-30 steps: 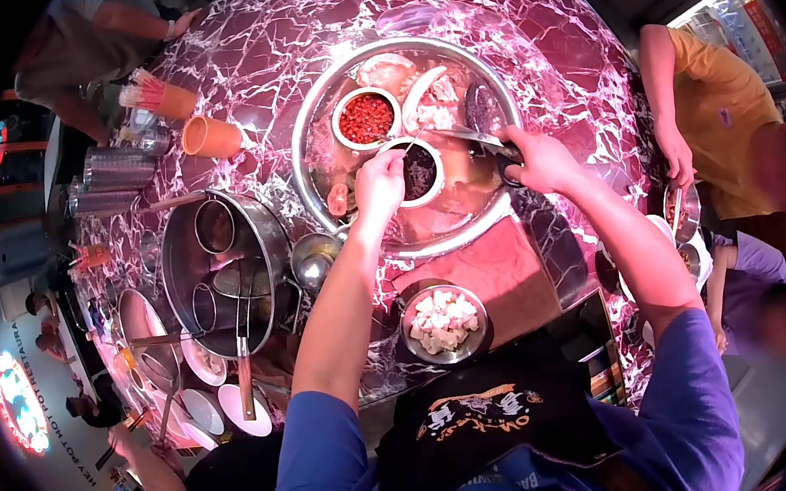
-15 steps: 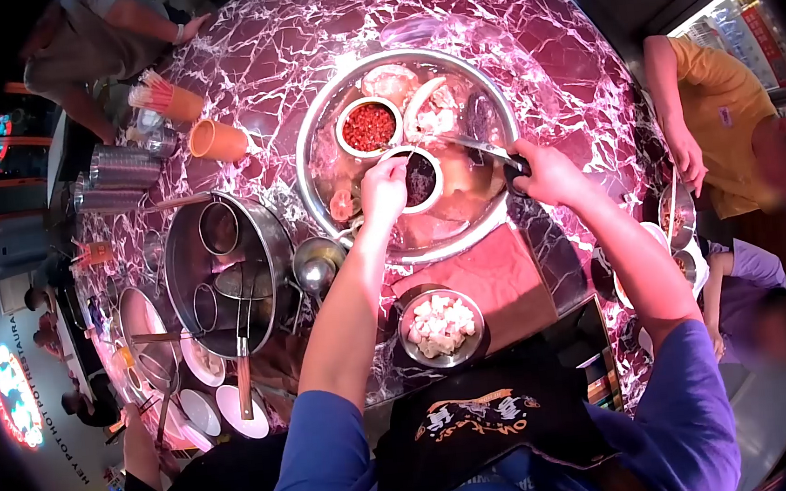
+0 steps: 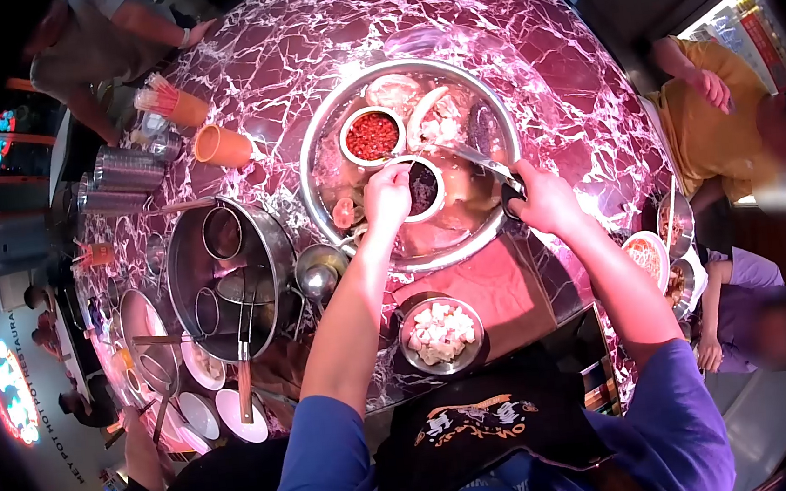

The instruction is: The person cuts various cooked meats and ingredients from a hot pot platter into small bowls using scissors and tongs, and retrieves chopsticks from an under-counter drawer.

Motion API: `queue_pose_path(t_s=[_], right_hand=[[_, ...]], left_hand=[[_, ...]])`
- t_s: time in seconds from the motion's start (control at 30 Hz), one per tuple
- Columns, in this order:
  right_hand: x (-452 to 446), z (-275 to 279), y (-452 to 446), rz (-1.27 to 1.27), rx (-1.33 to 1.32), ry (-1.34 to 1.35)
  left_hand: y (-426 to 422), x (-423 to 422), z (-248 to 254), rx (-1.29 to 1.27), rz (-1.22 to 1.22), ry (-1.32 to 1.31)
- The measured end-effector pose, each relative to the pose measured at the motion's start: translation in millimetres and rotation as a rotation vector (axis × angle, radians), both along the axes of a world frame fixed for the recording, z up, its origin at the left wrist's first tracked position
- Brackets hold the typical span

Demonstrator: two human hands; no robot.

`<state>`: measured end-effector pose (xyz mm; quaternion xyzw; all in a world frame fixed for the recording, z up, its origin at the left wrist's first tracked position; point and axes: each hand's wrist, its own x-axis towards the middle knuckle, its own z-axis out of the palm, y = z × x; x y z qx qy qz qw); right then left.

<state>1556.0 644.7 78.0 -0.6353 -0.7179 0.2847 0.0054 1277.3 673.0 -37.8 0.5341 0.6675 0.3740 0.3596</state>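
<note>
On the marble counter a large round metal tray (image 3: pixel 309 141) holds pieces of meat (image 3: pixel 439 120), a bowl of red chopped pieces (image 3: pixel 372 136) and a bowl of dark contents (image 3: pixel 424 189). My left hand (image 3: pixel 389 194) is closed at the left edge of the dark bowl; what its fingers pinch is too small to name. Wrapped around black handles at the tray's right side, my right hand (image 3: pixel 542 197) holds scissors (image 3: pixel 479 157), their blades pointing left toward the meat. Below the tray stands a metal bowl of pale cubes (image 3: pixel 441 335).
A big metal pot (image 3: pixel 275 228) with strainers and a ladle (image 3: pixel 318 275) stand at the left, near orange cups (image 3: pixel 222 145) and stacked metal cups (image 3: pixel 129 168). White bowls (image 3: pixel 240 415) lie lower left. A red cloth (image 3: pixel 508 282) lies below the tray. People stand around the counter.
The tray and counter items sit slightly lower in view. Both my hands keep their holds, with small shifts. The person in yellow at the right has raised a hand away from the bowls.
</note>
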Motion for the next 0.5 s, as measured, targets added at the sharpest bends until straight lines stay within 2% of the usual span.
queue_pose_path(t_s=[0.07, 0.23, 0.37, 0.5], right_hand=[[0.2, -0.8, -4.0, -0.030, 0.048, -0.005], [-16.6, 3.5, 7.5, -0.055, -0.024, 0.053], [-25.7, -27.5, 17.6, -0.063, -0.012, 0.039], [-18.5, -30.1, 18.3, -0.042, -0.029, 0.043]], left_hand=[[-0.3, 1.0, 3.3, -0.004, 0.003, 0.023], [-0.9, 0.8, -1.5, -0.028, -0.052, 0.035], [2.8, 0.5, -2.1, -0.028, -0.083, 0.057], [2.5, 0.3, -4.4, -0.016, -0.032, 0.047]])
